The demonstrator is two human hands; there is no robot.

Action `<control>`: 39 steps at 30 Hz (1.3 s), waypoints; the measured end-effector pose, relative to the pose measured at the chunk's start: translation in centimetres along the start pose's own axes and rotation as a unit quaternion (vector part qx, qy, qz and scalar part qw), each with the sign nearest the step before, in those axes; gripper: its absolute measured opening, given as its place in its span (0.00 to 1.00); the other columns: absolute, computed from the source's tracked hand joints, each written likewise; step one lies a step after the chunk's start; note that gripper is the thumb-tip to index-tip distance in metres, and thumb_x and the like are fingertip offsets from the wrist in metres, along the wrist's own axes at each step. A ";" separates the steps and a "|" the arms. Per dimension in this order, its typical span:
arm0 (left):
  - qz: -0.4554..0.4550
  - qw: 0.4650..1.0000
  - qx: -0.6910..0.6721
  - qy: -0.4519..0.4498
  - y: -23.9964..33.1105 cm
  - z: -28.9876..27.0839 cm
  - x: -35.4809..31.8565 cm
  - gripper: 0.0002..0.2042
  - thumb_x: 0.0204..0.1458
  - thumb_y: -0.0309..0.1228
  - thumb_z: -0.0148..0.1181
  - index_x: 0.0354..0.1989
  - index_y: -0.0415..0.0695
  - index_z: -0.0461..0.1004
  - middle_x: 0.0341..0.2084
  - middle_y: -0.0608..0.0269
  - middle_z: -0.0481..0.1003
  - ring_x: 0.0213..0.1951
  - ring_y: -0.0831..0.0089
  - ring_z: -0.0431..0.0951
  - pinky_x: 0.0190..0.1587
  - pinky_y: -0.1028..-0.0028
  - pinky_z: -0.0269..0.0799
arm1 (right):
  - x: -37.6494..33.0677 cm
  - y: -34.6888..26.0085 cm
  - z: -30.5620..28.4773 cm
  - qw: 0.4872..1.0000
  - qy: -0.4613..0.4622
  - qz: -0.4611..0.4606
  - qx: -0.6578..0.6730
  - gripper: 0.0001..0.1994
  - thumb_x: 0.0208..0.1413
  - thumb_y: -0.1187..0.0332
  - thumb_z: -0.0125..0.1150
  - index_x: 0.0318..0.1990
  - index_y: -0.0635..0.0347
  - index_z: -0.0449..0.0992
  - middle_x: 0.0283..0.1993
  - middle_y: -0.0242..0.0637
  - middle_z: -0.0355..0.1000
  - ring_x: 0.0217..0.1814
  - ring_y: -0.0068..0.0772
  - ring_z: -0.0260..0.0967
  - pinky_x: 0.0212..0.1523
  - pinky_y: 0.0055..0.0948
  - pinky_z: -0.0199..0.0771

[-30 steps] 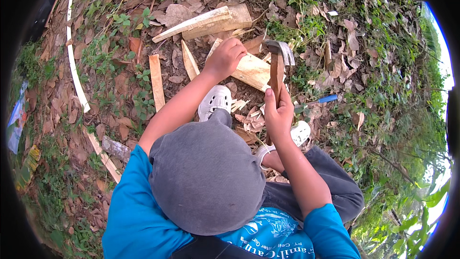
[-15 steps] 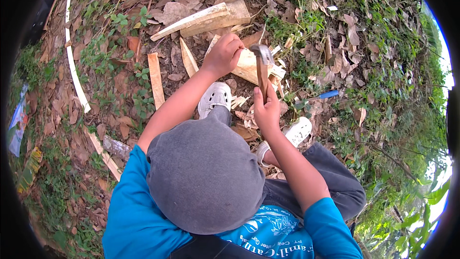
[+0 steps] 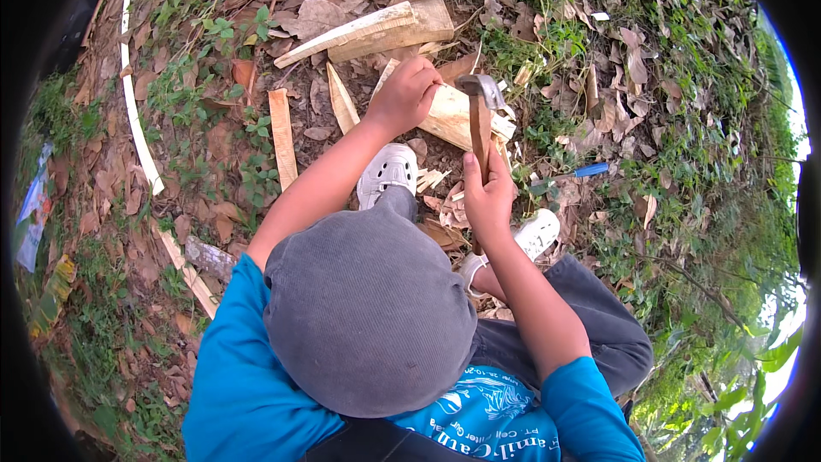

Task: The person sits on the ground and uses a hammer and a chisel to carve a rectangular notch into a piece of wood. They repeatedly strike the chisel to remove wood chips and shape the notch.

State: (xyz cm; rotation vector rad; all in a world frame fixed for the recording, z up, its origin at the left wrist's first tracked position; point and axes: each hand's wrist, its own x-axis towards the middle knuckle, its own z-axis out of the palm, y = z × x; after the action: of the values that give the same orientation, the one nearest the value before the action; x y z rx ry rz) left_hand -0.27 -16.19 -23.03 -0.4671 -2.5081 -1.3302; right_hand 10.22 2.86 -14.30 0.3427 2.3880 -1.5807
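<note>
Head view, and the hammer is held by the right grip, closed snugly round the wooden handle, thumb laid along it. The metal head is carried at the far end, seen over the board; whether wood is being touched cannot be told. At the board's upper left, the left grip is placed, fingers curled in, their tips tucked from sight; whether anything is pinched there cannot be told.

Now the ground, strewn with leaves! The board is laid aslant across it, ahead of the white left shoe. Just beyond, a block is partly covered by a tapered piece. Left of the board, a wedge is seen, its point turned away, and farther left a slat. Chips are scattered near the left shoe. Over to the right, a blue-handled tool is spotted in the leaves, well apart from the left grip, beyond the right shoe. At far left, a long pale strip is stretched over the leaves
</note>
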 end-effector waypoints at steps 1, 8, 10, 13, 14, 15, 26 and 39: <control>0.000 1.000 0.000 0.000 -0.1 0.0 -0.4 0.05 0.53 0.21 0.64 0.36 0.40 0.74 0.37 0.55 0.74 0.43 0.53 0.76 0.46 0.59 0.73 | -0.5 -1.4 -0.3 0.998 0.008 -0.007 0.066 0.23 0.71 0.68 0.57 0.69 0.65 0.66 0.35 0.29 0.73 0.34 0.16 0.66 0.36 0.21 0.69; 0.013 1.000 0.003 0.005 0.1 0.1 0.2 0.06 0.52 0.21 0.65 0.36 0.40 0.75 0.36 0.56 0.74 0.42 0.53 0.76 0.47 0.60 0.72 | 0.0 1.1 0.5 0.998 0.017 -0.014 -0.057 0.21 0.70 0.67 0.57 0.66 0.66 0.69 0.41 0.38 0.78 0.41 0.24 0.73 0.45 0.29 0.74; 0.011 1.000 0.011 0.007 0.1 0.0 0.1 0.06 0.52 0.20 0.64 0.36 0.40 0.75 0.36 0.56 0.74 0.42 0.53 0.76 0.46 0.59 0.73 | 0.5 0.8 0.4 0.999 -0.016 0.035 -0.030 0.21 0.69 0.65 0.58 0.65 0.67 0.70 0.43 0.40 0.79 0.42 0.26 0.75 0.47 0.31 0.75; 0.022 1.000 -0.004 0.005 -0.4 0.1 0.1 0.06 0.52 0.20 0.64 0.37 0.40 0.75 0.37 0.55 0.74 0.42 0.53 0.76 0.46 0.59 0.73 | -0.5 -2.6 -0.6 0.995 0.015 0.021 0.095 0.19 0.71 0.68 0.57 0.66 0.64 0.70 0.33 0.25 0.69 0.32 0.13 0.63 0.33 0.20 0.66; 0.019 1.000 0.000 0.002 -0.4 0.1 -0.3 0.06 0.53 0.20 0.64 0.37 0.40 0.75 0.37 0.55 0.74 0.42 0.53 0.76 0.46 0.59 0.73 | -0.8 -2.4 -0.8 0.996 0.016 0.009 0.092 0.19 0.71 0.69 0.56 0.66 0.64 0.70 0.33 0.25 0.68 0.32 0.12 0.63 0.33 0.19 0.65; 0.015 1.000 0.005 0.001 -0.3 0.1 -0.3 0.06 0.53 0.20 0.64 0.37 0.40 0.74 0.37 0.56 0.74 0.42 0.53 0.76 0.46 0.59 0.73 | -0.8 -2.4 -1.2 0.996 0.021 -0.007 0.088 0.19 0.71 0.69 0.55 0.66 0.63 0.70 0.32 0.25 0.68 0.32 0.12 0.62 0.32 0.18 0.64; -0.007 1.000 -0.002 -0.003 -0.5 -0.7 -0.9 0.06 0.53 0.21 0.64 0.37 0.40 0.74 0.38 0.56 0.74 0.44 0.53 0.76 0.47 0.60 0.72 | -1.6 -1.3 0.0 0.999 -0.012 0.013 0.040 0.22 0.69 0.67 0.59 0.67 0.65 0.69 0.37 0.29 0.74 0.35 0.14 0.67 0.37 0.21 0.70; 0.022 0.989 0.138 -0.050 -3.1 1.1 -0.6 0.10 0.57 0.25 0.61 0.46 0.40 0.75 0.47 0.51 0.75 0.51 0.50 0.77 0.55 0.54 0.71 | -1.3 0.9 -2.1 0.999 -0.003 -0.045 -0.006 0.23 0.63 0.61 0.61 0.63 0.60 0.71 0.38 0.57 0.79 0.42 0.60 0.79 0.43 0.50 0.76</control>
State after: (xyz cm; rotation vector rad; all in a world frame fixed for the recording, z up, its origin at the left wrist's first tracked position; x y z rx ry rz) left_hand -1.04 -16.96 -26.18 -0.5346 -2.6923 -0.9455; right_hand 11.59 5.11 -13.86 0.2297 2.4389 -1.6028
